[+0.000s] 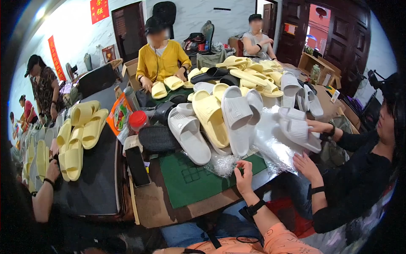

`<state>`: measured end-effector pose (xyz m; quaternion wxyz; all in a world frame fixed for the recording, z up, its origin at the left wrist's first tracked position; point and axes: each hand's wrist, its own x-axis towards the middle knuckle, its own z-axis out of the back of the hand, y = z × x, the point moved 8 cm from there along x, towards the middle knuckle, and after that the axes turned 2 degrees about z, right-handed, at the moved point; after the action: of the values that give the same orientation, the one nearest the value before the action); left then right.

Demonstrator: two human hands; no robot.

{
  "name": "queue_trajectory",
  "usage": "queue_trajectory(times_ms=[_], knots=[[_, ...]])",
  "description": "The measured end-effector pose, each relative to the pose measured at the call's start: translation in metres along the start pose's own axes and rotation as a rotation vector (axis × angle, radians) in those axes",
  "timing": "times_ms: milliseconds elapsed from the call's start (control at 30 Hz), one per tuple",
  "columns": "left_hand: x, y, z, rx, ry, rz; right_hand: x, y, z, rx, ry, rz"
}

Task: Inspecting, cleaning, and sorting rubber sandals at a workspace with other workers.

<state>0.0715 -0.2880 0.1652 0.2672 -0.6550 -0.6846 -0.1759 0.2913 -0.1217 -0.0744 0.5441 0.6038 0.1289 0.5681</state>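
Observation:
My right hand (pixel 244 175), with a black band at its wrist, is raised over the front of the green mat (pixel 198 186). Its fingers are curled toward the thumb; what they hold, if anything, is too small to make out. Crumpled clear plastic (pixel 222 164) lies right beside the fingertips. Just beyond are a grey slipper (pixel 190 135), a yellow slipper (pixel 210 116) and another grey slipper (pixel 235 127), propped against the pile. A black slipper (pixel 159 139) lies sole up to their left. My left hand is out of view.
A co-worker at right touches a grey slipper (pixel 296 129) over clear plastic bags (pixel 272 142). Across, a person in yellow handles yellow slippers (pixel 159 90). At left, another person's hand (pixel 53 170) is beside yellow slippers (pixel 74 156). A black phone (pixel 137 166) and red-lidded jar (pixel 138 120) stand nearby.

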Motion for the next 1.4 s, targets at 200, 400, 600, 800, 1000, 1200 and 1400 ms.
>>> queue_trajectory(times_ms=[200, 400, 600, 800, 1000, 1200, 1400], knots=[[0.031, -0.004, 0.089, -0.015, -0.509, -0.158, -0.002, -0.002, -0.001, -0.017, 0.016, -0.031], [0.044, -0.004, 0.105, -0.035, -0.540, -0.117, -0.002, -0.006, -0.002, 0.015, 0.025, -0.064], [0.042, -0.001, 0.101, 0.198, -0.455, -0.055, -0.004, -0.007, -0.001, 0.005, 0.002, -0.025], [0.058, -0.039, 0.119, 0.469, -0.400, -0.001, 0.019, 0.119, -0.013, 0.068, 0.238, 0.228], [0.085, -0.116, 0.201, 1.225, -0.483, 0.085, -0.036, 0.334, -0.048, 0.604, 1.380, 0.657], [0.118, -0.263, 0.260, 1.557, -0.746, 0.066, -0.058, 0.429, -0.054, 0.843, 1.236, 0.756], [0.121, -0.414, 0.328, 1.522, -1.037, 0.024, -0.033, 0.439, -0.049, 0.836, 1.421, 0.481]])
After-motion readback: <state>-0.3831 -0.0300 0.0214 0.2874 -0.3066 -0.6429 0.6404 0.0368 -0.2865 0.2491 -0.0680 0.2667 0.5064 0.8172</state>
